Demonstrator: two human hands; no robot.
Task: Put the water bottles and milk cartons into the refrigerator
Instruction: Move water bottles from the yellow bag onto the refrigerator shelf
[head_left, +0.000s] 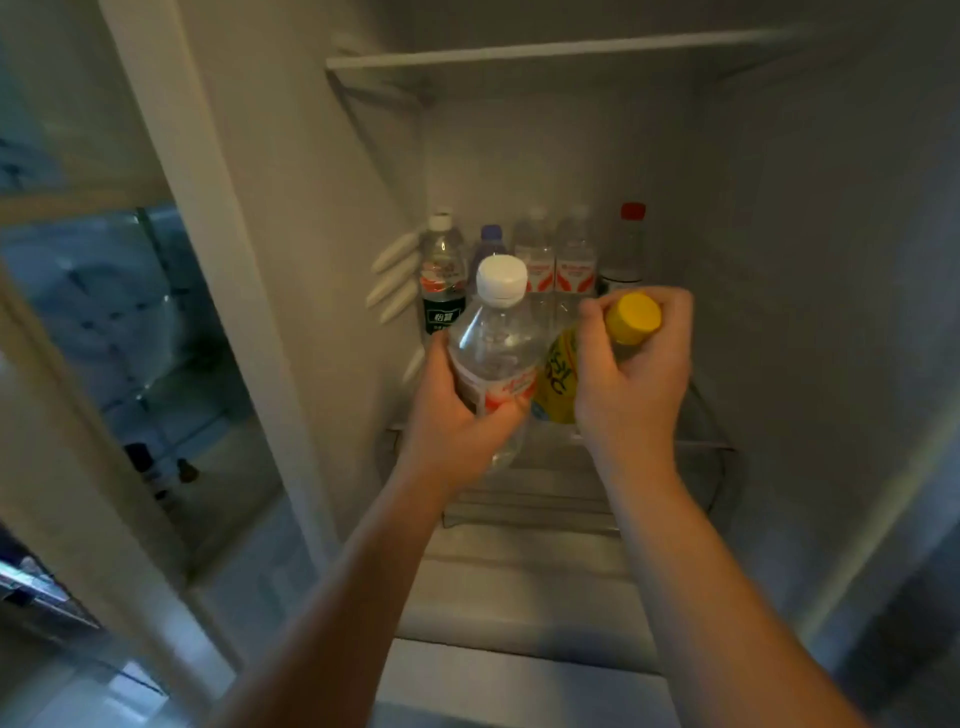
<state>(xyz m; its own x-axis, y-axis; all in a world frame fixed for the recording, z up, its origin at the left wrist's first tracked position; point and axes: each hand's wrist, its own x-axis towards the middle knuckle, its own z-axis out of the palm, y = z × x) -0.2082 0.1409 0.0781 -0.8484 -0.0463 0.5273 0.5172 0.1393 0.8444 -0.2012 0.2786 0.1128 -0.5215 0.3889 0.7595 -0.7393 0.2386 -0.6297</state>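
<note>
Both my arms reach into the open refrigerator. My left hand (457, 421) grips a clear water bottle (493, 343) with a white cap and a red-and-white label, held upright over the glass shelf (524, 499). My right hand (634, 374) grips a bottle with a yellow label and yellow cap (631, 318) around its neck, close beside the clear bottle on its right. Both held bottles are above the front part of the shelf. Whether their bases touch the shelf is hidden by my hands.
Several bottles stand in a row at the shelf's back: one with a dark label (442, 275), a purple-capped one (490, 244), two with red-and-white labels (556, 260), a red-capped one (626, 244). An upper shelf (519, 57) sits overhead. The fridge's left wall (291, 260) borders a glass-fronted compartment.
</note>
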